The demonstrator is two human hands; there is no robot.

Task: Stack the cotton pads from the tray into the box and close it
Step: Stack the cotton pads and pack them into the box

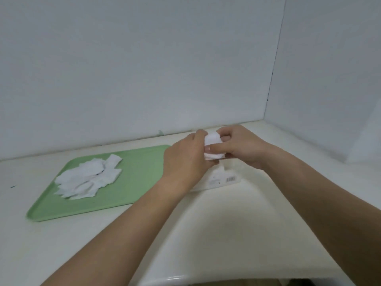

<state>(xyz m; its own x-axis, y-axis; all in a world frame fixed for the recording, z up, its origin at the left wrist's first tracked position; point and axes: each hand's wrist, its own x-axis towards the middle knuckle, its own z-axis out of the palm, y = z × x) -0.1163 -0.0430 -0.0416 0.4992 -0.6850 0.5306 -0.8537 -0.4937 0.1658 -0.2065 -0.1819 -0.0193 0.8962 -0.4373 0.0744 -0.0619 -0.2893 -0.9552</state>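
Note:
A loose pile of white square cotton pads (88,178) lies on the left half of a pale green tray (132,182). To the tray's right, both hands meet above a white box (224,179) with a barcode on its side; most of the box is hidden behind them. My left hand (185,162) and my right hand (239,147) together grip a small stack of cotton pads (213,145) held just above the box, fingers curled round it from both sides.
The tray and box sit on a cream countertop (216,223) with a rounded front edge. White walls close the space behind and at the right, meeting in a corner (268,100). A small green mark lies on the counter at far left (12,186).

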